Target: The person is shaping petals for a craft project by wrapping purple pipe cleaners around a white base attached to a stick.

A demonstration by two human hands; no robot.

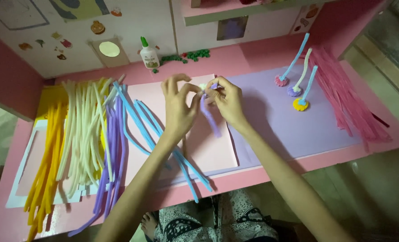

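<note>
My left hand (178,105) and my right hand (226,99) meet above a pink sheet (208,148) on the pink desk. Between their fingertips they pinch a purple pipe cleaner (209,117) whose free end hangs down toward the sheet. A small pale coil (202,86) sits at its top, between my thumbs. Both hands grip the same piece, left on the coil side, right on the stem.
Yellow (47,152), cream (80,134), purple (112,148) and blue (141,125) pipe cleaners lie at the left. Three finished coiled stems (298,85) rest on a lilac sheet (280,125). Pink pipe cleaners (342,98) lie at the right. A glue bottle (148,54) and green beads (188,56) stand at the back.
</note>
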